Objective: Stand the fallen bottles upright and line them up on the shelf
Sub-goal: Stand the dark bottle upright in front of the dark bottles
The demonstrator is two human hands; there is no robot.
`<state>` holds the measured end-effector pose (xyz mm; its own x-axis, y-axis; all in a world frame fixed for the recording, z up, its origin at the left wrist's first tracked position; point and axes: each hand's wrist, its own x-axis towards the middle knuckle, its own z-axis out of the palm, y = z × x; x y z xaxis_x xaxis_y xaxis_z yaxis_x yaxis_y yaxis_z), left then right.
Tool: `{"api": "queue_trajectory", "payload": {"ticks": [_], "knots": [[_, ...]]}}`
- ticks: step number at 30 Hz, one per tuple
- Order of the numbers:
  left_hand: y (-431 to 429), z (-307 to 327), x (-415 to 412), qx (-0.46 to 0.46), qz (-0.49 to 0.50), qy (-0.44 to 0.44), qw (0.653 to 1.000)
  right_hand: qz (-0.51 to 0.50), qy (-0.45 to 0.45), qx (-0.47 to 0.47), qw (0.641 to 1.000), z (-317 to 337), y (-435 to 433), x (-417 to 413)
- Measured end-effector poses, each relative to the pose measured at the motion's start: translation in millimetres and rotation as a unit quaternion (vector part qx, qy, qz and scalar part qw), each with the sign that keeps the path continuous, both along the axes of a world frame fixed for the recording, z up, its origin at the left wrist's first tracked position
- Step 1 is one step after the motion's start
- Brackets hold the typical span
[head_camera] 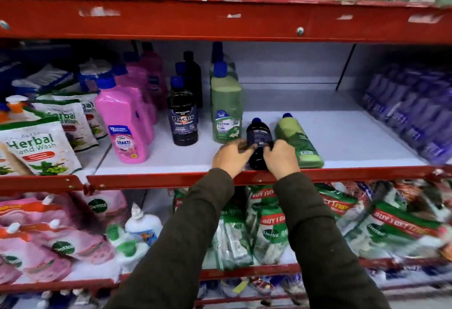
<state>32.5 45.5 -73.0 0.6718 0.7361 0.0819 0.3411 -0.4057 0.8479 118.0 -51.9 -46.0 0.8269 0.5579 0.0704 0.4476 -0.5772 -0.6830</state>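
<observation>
A black bottle [258, 135] with a blue cap lies on its side on the white shelf [342, 142], cap pointing to the back. My left hand [231, 156] and my right hand [281, 158] grip its lower half from either side. Right beside it lies a fallen green bottle [297, 141], touching my right hand. To the left stand upright rows: green bottles [226, 108], black bottles [182, 115] and pink bottles [124, 122].
Purple bottles [411, 110] fill the shelf's right end. Herbal hand wash pouches [39, 147] lean at the left. A red beam [220, 19] runs overhead and a red front lip [354, 174] edges the shelf. Refill pouches [269, 230] crowd the shelf below.
</observation>
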Motion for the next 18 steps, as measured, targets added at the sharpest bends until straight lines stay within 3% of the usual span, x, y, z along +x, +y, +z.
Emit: {"api": "queue_trajectory", "payload": {"ticks": [4,8,14,18], "knots": [[2,-3,-5,0.020,0.011,-0.026,0.999,0.016,0.108,0.070,0.992,-4,-5,15],[-2,0,-12,0.033,-0.008,-0.114,0.993,0.054,0.260,0.261,0.928,0,-19,17],[-1,5,-36,0.020,-0.006,-0.255,0.967,0.105,0.199,0.366,0.903,10,-15,-14],[14,9,-79,0.030,0.040,-0.288,0.956,0.164,0.168,0.373,0.897,10,14,-48]]}}
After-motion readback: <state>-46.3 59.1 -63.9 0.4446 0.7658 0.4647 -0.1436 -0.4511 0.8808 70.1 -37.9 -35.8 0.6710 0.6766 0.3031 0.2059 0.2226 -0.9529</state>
